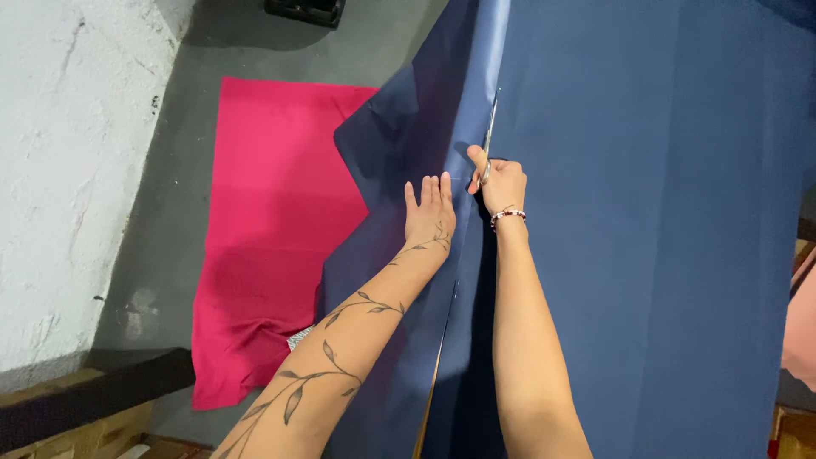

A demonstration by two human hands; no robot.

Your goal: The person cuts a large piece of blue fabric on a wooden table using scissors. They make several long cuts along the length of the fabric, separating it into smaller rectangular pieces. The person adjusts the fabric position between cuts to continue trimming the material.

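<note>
While the right hand [501,185] grips a pair of scissors [489,136], fingers closed round the handles and blades pointing away up the sheet, the cut through the navy blue fabric [663,238] looks about midway: a slit runs back from the blades toward the person, between the two forearms. The left hand [429,212] lies flat and wide on the left flap, fingers together, holding nothing, just beside the right hand. The fabric covers most of the worktop, and its left flap hangs over the left edge. The red cloth [272,229] lies on the grey floor [170,212] below, by the white wall [68,170]. Next move probably calls for keeping the flap taut and the blades straight along the line.
</note>
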